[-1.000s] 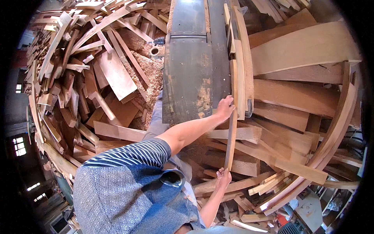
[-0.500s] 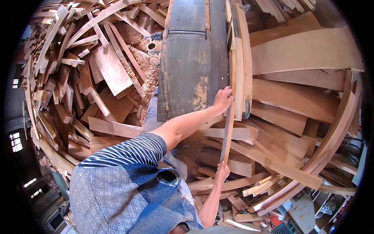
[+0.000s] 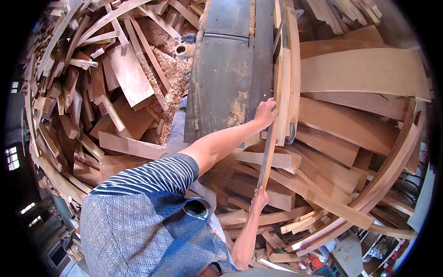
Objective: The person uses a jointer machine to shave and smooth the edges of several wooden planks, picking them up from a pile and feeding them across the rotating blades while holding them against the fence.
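A long narrow wooden strip (image 3: 267,159) lies along the right side of a grey machine bed (image 3: 217,92), against the wooden fence (image 3: 291,69). My left hand (image 3: 266,113) presses on the strip near the bed's near end, with its fingers curled over the wood. Below it, my right hand (image 3: 260,197) is closed around the strip's near end, which sticks out past the bed. My left forearm, in a striped sleeve, crosses in front of the bed's near corner. The undersides of both hands are hidden.
Offcuts such as a pale board (image 3: 131,76) pile up left of the machine, among wood shavings (image 3: 177,78). Wide planks (image 3: 360,71) and a curved wooden piece (image 3: 392,161) lie to the right. Thin strips (image 3: 307,220) lie near the lower right.
Both hands have moved slightly forward along the machine, taking the strip with them. The view has shifted a little. Both hands keep their hold.
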`<state>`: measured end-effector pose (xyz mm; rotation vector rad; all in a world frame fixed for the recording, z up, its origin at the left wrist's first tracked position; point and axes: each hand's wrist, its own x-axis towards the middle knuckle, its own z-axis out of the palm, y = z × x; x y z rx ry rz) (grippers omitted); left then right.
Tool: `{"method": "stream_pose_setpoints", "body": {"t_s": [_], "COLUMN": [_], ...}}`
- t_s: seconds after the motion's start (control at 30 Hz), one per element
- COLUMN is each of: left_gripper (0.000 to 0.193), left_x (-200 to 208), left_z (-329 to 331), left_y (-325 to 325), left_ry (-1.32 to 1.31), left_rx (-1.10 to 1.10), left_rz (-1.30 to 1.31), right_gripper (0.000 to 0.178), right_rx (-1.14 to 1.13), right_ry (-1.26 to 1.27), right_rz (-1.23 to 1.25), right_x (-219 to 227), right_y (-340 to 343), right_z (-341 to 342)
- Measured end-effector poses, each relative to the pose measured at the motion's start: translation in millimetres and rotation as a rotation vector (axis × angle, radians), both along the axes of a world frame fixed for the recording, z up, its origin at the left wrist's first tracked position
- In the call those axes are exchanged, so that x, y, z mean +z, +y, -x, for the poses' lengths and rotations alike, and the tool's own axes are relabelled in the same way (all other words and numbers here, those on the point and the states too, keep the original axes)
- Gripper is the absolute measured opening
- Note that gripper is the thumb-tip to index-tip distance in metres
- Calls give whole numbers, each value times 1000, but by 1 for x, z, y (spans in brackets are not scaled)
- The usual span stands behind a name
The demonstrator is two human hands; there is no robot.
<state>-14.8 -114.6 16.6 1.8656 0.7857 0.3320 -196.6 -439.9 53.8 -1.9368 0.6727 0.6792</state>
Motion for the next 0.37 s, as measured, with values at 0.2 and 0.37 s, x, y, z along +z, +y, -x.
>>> {"method": "stream_pose_setpoints", "body": {"t_s": [0.2,0.37], "left_gripper": [30,38], "left_x": [-1,-4], "left_z": [3,37], "left_y": [-1,-32], "left_ry": [-33,15], "left_rx": [16,-54], "left_rz": [22,56], "right_gripper": [39,39], "right_rx": [5,10], "right_ry": [-47,-12], "right_rz": [3,-13], "right_x": [-10,2], "right_y": [6,22], "right_z": [-5,-13]}}
